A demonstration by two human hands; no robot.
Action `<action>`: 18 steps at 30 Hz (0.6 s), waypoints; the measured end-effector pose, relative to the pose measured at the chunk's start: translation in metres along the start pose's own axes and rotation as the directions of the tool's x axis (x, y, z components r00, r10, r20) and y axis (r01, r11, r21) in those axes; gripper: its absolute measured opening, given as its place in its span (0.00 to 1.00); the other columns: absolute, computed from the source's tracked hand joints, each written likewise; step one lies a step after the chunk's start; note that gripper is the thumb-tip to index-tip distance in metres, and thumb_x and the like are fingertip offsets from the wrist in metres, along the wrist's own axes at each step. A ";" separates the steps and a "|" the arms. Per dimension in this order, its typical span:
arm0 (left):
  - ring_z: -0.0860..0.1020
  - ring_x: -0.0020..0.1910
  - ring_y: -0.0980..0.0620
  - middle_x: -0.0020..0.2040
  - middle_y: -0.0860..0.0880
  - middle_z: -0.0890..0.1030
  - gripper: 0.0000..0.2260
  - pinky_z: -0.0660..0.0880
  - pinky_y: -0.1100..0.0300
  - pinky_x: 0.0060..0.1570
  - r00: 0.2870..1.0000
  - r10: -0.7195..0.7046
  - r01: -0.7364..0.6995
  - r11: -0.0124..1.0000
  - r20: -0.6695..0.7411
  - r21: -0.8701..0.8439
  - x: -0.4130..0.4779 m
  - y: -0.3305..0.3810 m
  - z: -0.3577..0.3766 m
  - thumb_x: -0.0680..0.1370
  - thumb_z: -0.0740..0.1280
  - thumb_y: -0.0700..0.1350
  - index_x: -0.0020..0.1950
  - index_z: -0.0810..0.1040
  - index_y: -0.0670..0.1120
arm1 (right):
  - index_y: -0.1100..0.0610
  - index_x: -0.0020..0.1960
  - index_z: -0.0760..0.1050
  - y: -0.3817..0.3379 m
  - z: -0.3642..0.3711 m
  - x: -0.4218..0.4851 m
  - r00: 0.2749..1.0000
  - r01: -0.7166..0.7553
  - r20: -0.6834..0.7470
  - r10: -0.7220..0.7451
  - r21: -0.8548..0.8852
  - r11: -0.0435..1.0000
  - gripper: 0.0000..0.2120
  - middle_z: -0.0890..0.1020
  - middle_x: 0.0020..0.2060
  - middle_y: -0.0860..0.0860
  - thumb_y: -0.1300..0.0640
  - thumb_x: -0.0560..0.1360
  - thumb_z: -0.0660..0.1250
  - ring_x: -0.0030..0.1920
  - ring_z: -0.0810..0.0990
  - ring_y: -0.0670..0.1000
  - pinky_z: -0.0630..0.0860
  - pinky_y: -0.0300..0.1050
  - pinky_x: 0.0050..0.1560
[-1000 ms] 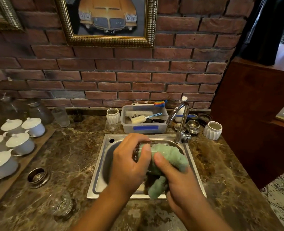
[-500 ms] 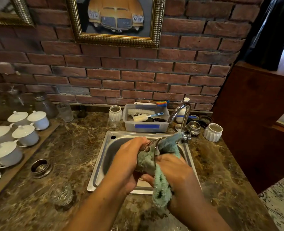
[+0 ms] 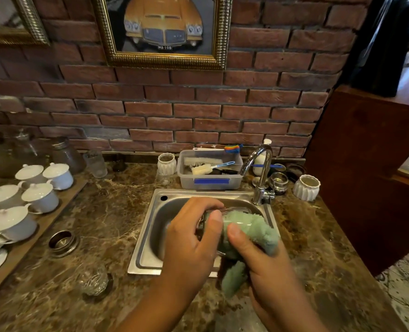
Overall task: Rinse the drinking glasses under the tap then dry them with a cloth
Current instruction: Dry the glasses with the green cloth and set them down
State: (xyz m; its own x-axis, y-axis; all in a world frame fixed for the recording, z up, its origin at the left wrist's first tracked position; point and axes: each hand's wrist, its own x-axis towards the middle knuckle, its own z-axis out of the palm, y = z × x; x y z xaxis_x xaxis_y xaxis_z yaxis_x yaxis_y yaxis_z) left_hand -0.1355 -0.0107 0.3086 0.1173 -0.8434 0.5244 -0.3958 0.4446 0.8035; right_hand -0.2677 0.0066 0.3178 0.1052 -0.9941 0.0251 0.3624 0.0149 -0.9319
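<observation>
Right now, lower centre of frame, over the stainless steel sink (image 3: pixel 146 236): left hand (image 3: pixel 193 238) curled round a clear drinking glass (image 3: pixel 237 224), thumb on its side. Right hand (image 3: pixel 265 267) grips a fluffy mint-green cloth (image 3: pixel 268 238) bunched against the glass; a tail hangs below. Another clear ribbed glass (image 3: pixel 94 280) stands on the brown marble counter (image 3: pixel 102 212), lower left, near the sink.

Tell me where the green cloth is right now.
In the head view, the green cloth is right of centre over the sink, gripped by the right hand and pressed against the glass that the left hand holds, near the tap.
</observation>
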 end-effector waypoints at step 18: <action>0.82 0.39 0.49 0.38 0.47 0.85 0.13 0.79 0.57 0.36 0.896 -0.439 0.378 0.833 -0.068 -0.405 -0.002 0.012 0.005 0.79 0.62 0.43 0.40 0.83 0.43 | 0.31 0.43 0.82 -0.010 -0.011 0.000 0.931 0.305 0.347 -0.116 -0.560 0.770 0.13 0.85 0.43 0.32 0.51 0.68 0.75 0.47 0.83 0.34 0.76 0.29 0.48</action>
State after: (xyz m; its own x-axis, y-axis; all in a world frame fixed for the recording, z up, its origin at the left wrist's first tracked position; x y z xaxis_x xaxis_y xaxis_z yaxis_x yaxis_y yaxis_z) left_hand -0.1448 -0.0046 0.3159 0.3408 -0.9303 0.1358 0.0836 0.1739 0.9812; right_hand -0.2817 0.0054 0.3233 0.3770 -0.8899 0.2568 -0.2076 -0.3515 -0.9129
